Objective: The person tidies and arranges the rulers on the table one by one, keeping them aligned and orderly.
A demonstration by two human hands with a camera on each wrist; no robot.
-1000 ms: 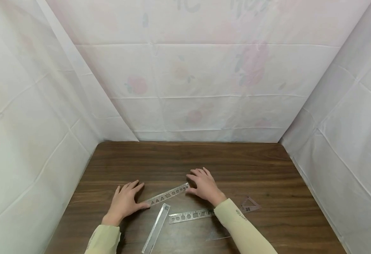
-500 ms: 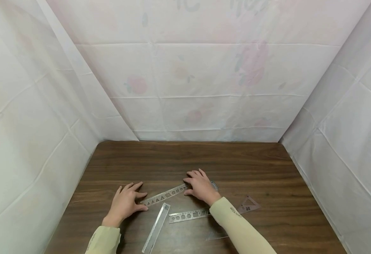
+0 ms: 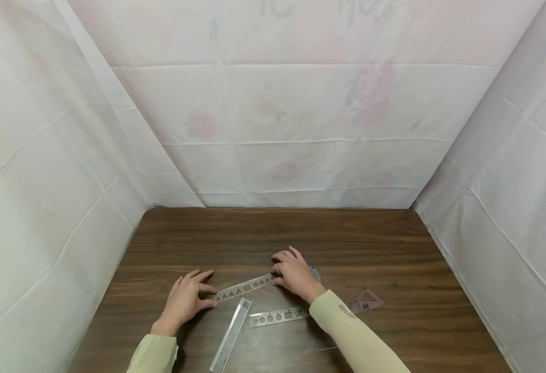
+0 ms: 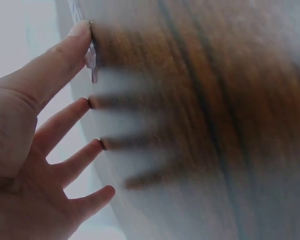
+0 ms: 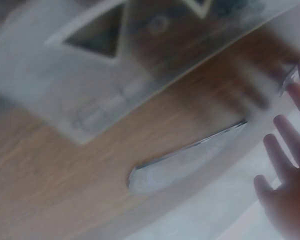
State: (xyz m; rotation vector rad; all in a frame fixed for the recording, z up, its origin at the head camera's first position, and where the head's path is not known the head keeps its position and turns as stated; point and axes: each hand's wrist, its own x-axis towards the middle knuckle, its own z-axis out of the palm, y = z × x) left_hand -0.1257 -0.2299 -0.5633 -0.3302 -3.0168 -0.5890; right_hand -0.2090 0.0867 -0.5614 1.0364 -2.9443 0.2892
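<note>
A clear stencil ruler (image 3: 240,290) with triangle, square and round cut-outs lies slanted between my hands. My left hand (image 3: 185,298) pinches its left end between thumb and index finger, the other fingers spread; the left wrist view shows the thumb (image 4: 65,55) on the ruler's edge. At the right end, my right hand (image 3: 293,272) pinches it with thumb and index finger. A protractor (image 3: 316,273) lies partly hidden behind the right hand; its curved shape (image 5: 185,162) shows blurred in the right wrist view.
Nearer lie a clear bar-like ruler (image 3: 229,335) and a second stencil ruler (image 3: 277,316), partly under the right forearm. A purplish set square (image 3: 367,301) lies right; another clear piece (image 3: 319,346) is mostly covered by the sleeve. White cloth (image 3: 301,171) surrounds the wooden table (image 3: 170,233).
My right hand has shifted slightly left and curled onto the ruler's end, uncovering the protractor. The left index finger has come down to the ruler beside the thumb.
</note>
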